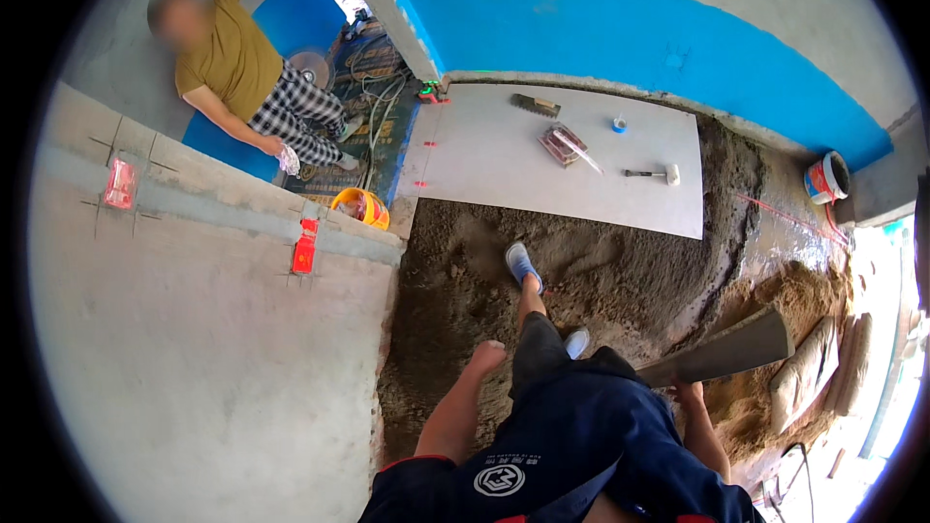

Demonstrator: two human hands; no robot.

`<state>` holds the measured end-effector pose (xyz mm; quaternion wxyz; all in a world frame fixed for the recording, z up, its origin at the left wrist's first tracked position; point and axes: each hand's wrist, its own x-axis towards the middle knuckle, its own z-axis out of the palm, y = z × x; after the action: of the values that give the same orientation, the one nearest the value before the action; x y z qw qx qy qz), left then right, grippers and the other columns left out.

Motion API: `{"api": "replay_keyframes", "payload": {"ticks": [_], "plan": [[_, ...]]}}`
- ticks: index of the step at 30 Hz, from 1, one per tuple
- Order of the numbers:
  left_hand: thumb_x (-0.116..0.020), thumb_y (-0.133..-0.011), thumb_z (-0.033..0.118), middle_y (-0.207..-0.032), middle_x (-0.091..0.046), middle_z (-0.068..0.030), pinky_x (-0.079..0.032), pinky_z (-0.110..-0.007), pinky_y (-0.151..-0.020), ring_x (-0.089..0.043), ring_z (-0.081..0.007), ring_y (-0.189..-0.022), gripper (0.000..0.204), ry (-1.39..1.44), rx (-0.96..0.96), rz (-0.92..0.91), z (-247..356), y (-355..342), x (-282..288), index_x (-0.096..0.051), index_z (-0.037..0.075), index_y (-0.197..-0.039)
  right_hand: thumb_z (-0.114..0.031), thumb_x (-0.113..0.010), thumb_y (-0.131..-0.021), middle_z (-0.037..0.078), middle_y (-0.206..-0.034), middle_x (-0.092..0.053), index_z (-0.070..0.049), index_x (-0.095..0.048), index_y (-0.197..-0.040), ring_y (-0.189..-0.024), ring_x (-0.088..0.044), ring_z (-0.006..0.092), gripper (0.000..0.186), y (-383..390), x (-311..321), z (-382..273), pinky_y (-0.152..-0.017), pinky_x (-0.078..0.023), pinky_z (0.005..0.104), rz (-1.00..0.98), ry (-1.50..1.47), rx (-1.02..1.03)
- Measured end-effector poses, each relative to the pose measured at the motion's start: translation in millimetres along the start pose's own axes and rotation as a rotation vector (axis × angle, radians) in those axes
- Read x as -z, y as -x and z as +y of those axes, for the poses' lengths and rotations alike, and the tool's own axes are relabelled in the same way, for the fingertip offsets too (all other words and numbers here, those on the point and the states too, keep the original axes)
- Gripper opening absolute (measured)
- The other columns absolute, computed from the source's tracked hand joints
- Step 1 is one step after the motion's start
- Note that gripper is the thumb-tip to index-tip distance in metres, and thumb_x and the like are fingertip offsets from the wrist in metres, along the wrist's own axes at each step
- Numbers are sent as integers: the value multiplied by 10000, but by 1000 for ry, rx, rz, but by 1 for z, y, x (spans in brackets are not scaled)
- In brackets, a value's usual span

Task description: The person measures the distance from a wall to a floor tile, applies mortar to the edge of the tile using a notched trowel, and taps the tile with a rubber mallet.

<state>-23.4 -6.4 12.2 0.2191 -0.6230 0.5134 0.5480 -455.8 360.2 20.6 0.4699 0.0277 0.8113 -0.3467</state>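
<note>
My right hand (688,393) is closed around a grey metal shovel (731,349) near its narrow end. The broad blade points right, above the sand heap; the rest of the tool is hidden behind my body. Out in front of my left side, my left hand (487,356) is curled with nothing visible in it, over the rough grey mortar bed (465,271). A large pale tile (484,165) lies beyond my feet. On it are a notched trowel (536,105), a reddish square tool with a pale strip across it (570,145), a white-headed mallet (670,174) and a roll of blue tape (619,124).
A low wall (213,329) stands left. Behind it, a person (232,58) holds a crumpled wrapper, near a yellow bucket (373,213) and loose cables (378,107). A white-and-red bucket (826,177) sits far right, with sand (804,291) and sacks (804,373) nearer.
</note>
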Motion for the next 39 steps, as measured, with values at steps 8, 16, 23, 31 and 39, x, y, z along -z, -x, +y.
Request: {"api": "replay_keyframes", "payload": {"ticks": [8,16,23,31,39], "plan": [[-516,-927,129,-1032,-688,-117,-507,-426,-741,-641,-261,-863,333,153,44,28,12,-2,9,-629,79,-1237,-244,-723,-847,34,-894,-676,-103,-602,-1091,-652,-650,197,307,19,-9,-14,-469,-432,288,24,49,-15],[-667,-847,137,-1208,-662,-140,-513,-389,-877,-641,-267,-1060,499,-62,-17,79,16,-6,11,-574,17,-1322,-153,-721,-846,85,-1057,-657,-32,-595,-1187,-880,-660,227,383,24,-6,-23,-623,-570,341,-8,135,-100],[-623,-850,154,-1136,-677,-137,-512,-404,-805,-652,-267,-971,457,-26,-11,41,12,-9,4,-610,70,-1300,-266,-731,-853,74,-915,-691,-41,-605,-1113,-664,-688,209,366,7,1,12,-428,-450,292,98,178,125],[-620,-827,172,-1087,-701,-120,-509,-387,-780,-659,-245,-945,444,142,-20,100,-13,-19,6,-642,42,-1251,-258,-748,-849,74,-895,-688,-24,-608,-1099,-644,-677,189,369,18,-13,-5,-445,-487,294,77,176,63],[-602,-848,199,-1066,-709,-107,-509,-383,-782,-667,-250,-898,404,66,-95,140,-25,-24,7,-659,37,-1214,-223,-755,-840,83,-916,-688,-1,-637,-1062,-689,-663,202,336,17,-16,-13,-506,-511,315,31,71,76]]}}
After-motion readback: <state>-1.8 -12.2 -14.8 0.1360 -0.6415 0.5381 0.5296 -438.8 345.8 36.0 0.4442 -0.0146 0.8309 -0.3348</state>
